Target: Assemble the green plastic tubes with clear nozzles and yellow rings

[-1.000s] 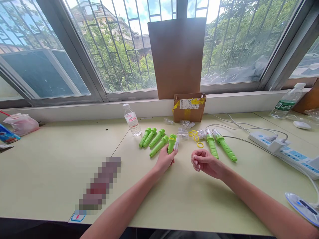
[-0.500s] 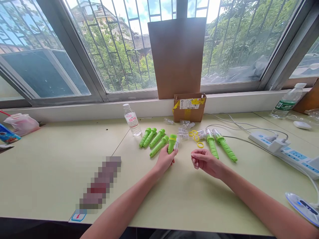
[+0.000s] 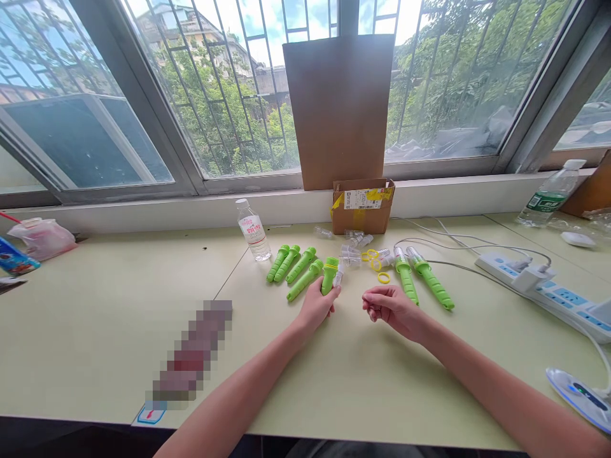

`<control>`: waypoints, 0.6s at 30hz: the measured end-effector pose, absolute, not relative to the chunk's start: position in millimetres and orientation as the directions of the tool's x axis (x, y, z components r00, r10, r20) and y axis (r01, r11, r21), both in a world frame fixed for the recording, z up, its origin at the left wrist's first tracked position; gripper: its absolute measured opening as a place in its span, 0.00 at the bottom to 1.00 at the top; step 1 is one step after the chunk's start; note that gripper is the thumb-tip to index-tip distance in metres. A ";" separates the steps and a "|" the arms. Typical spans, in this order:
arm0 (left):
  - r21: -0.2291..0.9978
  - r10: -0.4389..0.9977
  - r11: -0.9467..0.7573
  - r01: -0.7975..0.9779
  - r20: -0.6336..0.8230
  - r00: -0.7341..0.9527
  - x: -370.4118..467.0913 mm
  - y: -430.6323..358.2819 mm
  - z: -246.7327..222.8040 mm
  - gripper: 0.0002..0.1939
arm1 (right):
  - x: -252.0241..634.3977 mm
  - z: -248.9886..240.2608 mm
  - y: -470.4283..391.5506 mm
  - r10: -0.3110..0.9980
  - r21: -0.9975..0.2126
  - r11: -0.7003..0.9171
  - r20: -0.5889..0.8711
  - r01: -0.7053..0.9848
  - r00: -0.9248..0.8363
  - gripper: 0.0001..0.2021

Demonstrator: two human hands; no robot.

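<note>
Green handle [image 3: 329,275] clutched upright in left hand [image 3: 316,306]; four more alongside; right hand [image 3: 391,308] loosely curled, empty.

Your left hand [image 3: 316,306] hides the green handle's [image 3: 328,273] lower end; a pixelated patch [image 3: 191,355] covers something on the table.

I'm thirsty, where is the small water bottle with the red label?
In the head view the water bottle stands upright on the table, left of centre near the window sill, just left of the row of green handles and beyond the left hand.
</note>
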State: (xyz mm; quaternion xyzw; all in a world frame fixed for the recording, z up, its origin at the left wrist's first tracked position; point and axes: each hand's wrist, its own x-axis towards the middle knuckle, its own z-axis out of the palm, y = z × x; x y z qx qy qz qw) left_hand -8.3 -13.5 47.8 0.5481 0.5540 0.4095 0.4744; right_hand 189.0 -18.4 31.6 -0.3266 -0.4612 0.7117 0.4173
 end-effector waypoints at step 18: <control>0.970 0.996 0.057 0.235 -0.073 0.058 -9.6 -13.0 46.7 0.10 | 189.6 27.6 -16.7 0.898 -0.926 -0.203 -0.047 -0.317 -0.437 0.08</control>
